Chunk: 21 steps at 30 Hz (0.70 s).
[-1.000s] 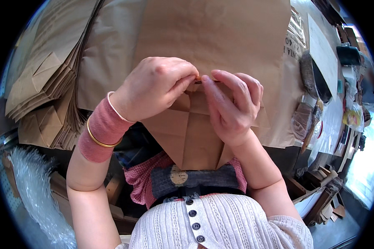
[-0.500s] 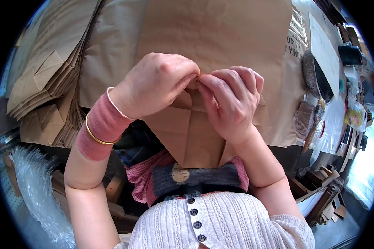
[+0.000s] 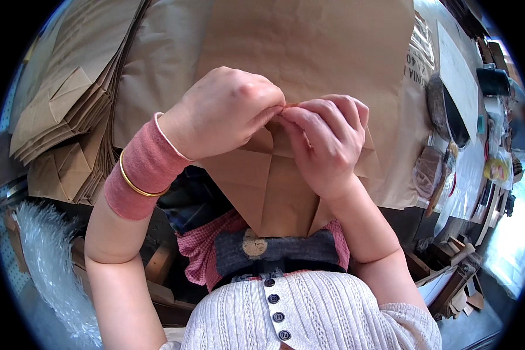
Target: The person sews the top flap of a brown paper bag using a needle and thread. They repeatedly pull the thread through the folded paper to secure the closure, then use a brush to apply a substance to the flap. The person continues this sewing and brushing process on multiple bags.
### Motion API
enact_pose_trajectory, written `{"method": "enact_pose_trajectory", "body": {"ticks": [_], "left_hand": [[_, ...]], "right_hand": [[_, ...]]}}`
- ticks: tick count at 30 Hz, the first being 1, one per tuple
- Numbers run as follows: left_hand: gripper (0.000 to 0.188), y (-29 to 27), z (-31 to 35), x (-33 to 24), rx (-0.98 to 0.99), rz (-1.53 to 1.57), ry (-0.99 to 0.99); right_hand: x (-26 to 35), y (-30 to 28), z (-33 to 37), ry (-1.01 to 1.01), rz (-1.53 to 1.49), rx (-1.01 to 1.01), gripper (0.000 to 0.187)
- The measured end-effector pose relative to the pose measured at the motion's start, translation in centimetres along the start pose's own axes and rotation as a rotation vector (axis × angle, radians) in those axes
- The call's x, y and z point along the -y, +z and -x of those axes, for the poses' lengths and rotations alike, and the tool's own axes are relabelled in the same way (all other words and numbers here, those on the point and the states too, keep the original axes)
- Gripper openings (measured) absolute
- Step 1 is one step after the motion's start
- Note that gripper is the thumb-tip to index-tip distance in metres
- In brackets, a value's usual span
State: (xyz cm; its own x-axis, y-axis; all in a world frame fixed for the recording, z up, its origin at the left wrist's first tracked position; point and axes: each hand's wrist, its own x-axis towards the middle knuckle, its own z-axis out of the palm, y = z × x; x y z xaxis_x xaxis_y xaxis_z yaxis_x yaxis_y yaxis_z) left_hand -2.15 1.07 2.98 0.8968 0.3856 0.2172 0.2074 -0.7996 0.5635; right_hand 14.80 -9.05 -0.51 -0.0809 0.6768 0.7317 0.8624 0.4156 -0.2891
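Observation:
A large brown kraft paper bag lies in front of me, its creased, folded end hanging over the near table edge toward my lap. Above that end my left hand and my right hand meet, fingertips pinched together. Between them shows a tiny orange-brown bit, too small to name; the fingers hide most of it. Both hands are closed. A pink wristband and a gold bangle are on my left forearm.
Stacked folded kraft bags stand at the left. On the right side are a dark oval basin partly under a white board, a brush and plastic bags. Shredded clear plastic strands hang at lower left.
My left hand has shifted slightly up and right, its forearm swinging a little outward. The right hand stays nearly in place, fingertips still against the left ones.

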Motion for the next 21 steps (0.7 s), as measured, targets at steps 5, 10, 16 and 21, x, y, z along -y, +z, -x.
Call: {"method": "enact_pose_trajectory", "body": {"ticks": [5,10,16,21], "left_hand": [[0.007,0.5,0.3,-0.5,-0.059,0.011,-0.013],[0.006,0.2,0.4,-0.3,-0.052,0.036,-0.017],[0.006,-0.1,-0.4,-0.3,0.015,0.003,0.007],[0.009,-1.1,-1.6,-0.8,0.207,-0.151,0.014]], "right_hand": [[0.2,0.1,0.9,-0.117,0.05,-0.069,0.016],[0.4,0.1,1.2,-0.083,0.041,-0.074,0.018],[0.0,0.2,1.6,-0.12,0.022,-0.092,0.018],[-0.1,0.2,1.6,-0.13,0.017,-0.09,0.018]]}}
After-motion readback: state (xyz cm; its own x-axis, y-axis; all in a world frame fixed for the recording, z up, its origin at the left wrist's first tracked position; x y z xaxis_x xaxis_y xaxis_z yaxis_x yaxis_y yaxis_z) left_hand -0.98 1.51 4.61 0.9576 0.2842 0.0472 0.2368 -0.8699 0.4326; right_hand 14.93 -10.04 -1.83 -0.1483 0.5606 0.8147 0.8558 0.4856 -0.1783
